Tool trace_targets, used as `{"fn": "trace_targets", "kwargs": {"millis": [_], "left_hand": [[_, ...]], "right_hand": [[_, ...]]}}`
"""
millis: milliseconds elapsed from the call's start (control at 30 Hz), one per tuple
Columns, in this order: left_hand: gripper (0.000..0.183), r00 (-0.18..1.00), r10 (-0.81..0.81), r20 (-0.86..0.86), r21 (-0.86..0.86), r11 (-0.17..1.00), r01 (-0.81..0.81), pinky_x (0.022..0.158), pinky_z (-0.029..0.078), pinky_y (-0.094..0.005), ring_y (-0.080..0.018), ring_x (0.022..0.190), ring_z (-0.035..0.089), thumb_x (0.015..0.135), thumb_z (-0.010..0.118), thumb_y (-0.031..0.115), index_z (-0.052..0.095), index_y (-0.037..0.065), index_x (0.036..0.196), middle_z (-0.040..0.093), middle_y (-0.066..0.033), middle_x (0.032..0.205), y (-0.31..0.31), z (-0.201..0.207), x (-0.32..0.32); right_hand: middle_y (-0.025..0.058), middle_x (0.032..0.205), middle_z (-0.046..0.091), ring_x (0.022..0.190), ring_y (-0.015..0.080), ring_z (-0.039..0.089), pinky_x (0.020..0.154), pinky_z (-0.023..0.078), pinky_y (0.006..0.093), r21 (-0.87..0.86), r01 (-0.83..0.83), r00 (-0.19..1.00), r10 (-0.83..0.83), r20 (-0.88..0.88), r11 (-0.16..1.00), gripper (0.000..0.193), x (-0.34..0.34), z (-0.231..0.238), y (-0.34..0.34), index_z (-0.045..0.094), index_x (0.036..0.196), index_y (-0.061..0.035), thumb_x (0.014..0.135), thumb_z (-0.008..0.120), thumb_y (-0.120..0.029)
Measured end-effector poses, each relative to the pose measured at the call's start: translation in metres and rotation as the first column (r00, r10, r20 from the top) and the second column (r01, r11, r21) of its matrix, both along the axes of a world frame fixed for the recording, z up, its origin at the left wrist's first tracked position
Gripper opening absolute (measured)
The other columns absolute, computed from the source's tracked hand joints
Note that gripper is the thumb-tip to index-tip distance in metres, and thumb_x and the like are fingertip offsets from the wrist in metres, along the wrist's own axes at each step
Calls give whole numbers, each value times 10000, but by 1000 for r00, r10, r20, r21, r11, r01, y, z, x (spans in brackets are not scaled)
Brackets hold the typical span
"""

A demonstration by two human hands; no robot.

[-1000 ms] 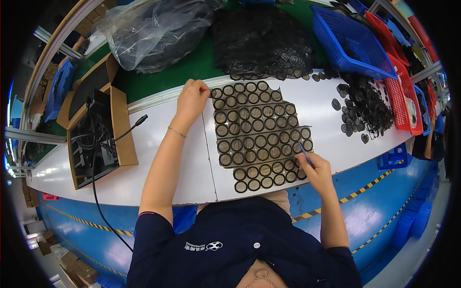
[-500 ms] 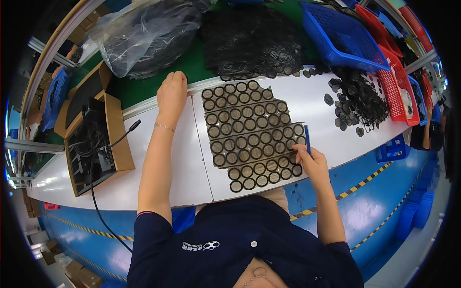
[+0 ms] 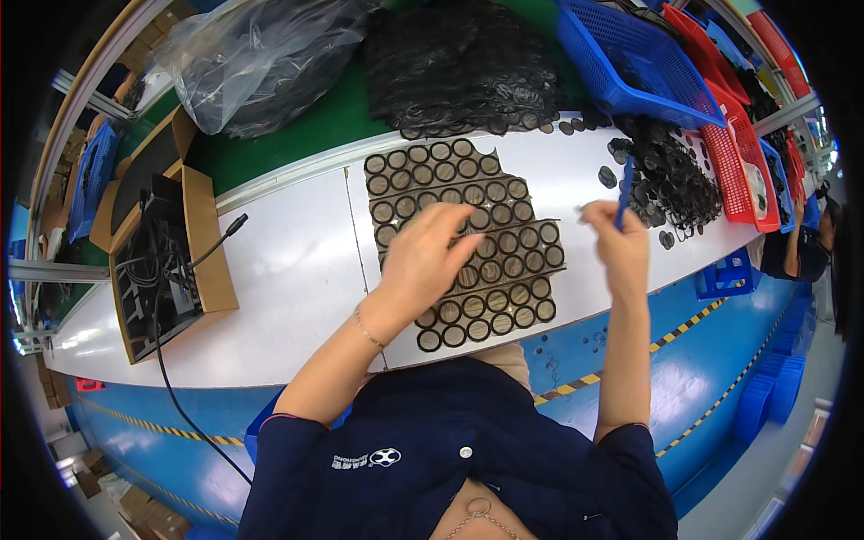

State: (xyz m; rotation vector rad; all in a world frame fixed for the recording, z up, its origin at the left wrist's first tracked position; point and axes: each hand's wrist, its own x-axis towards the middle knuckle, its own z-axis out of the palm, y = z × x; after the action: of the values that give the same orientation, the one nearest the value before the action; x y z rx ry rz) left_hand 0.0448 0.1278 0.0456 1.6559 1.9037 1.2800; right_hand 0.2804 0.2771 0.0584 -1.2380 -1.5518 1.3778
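Note:
Several sheets of black rings with greyish discs inside (image 3: 499, 322) lie in rows on the white table in front of me. Over their left part hovers my left hand (image 3: 423, 261), its fingers loosely bent and the thumb apart, with nothing seen in it; it hides some of the rings. My right hand (image 3: 621, 252) is raised right of the sheets, closed around a slim blue stick-like tool (image 3: 625, 184) that points up. Whether its fingertips also pinch a small piece, I cannot make out. Beyond it lies a heap of black rings and loose dark discs (image 3: 670, 175).
At the back are a big pile of black ring sheets (image 3: 459, 72), a clear plastic bag (image 3: 261, 67) and a blue basket (image 3: 639, 72). A red basket (image 3: 740, 171) stands at the right. On the left is an open cardboard box (image 3: 211, 243) with black cables.
My left hand has come from the table's back left to above the ring sheets. My right hand has lifted off the sheets' right edge and moved right and away, with the blue tool.

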Motion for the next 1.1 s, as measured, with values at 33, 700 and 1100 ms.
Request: {"fn": "trace_targets", "kwargs": {"millis": [33,700,1100], "left_hand": [[209,945,111,-308,93,992,-87,737,521,-359,-283,856,642,850,724,119,657,28,1027,662,-127,969,-12,-3,-13],[133,891,360,-277,-305,846,-437,747,507,-408,-316,872,609,830,653,57,599,25,947,605,-141,974,-81,-24,-18],[414,713,34,-700,-145,971,-189,1111,294,-594,-314,1391,401,985,551,248,533,107,1374,493,-34,1460,-8,-42,-68]], "right_hand": [[1,816,679,624,34,470,545,365,210,336,123,966,-190,175,934,141,17,-3,28,725,967,-37,908,699,-163],[-18,687,580,547,65,452,509,326,247,231,150,823,-251,509,961,312,136,-61,163,683,1167,-24,947,598,-228],[16,743,605,393,19,276,345,177,190,-507,229,963,-271,-10,831,195,138,-39,180,649,1076,4,963,600,-148]]}}
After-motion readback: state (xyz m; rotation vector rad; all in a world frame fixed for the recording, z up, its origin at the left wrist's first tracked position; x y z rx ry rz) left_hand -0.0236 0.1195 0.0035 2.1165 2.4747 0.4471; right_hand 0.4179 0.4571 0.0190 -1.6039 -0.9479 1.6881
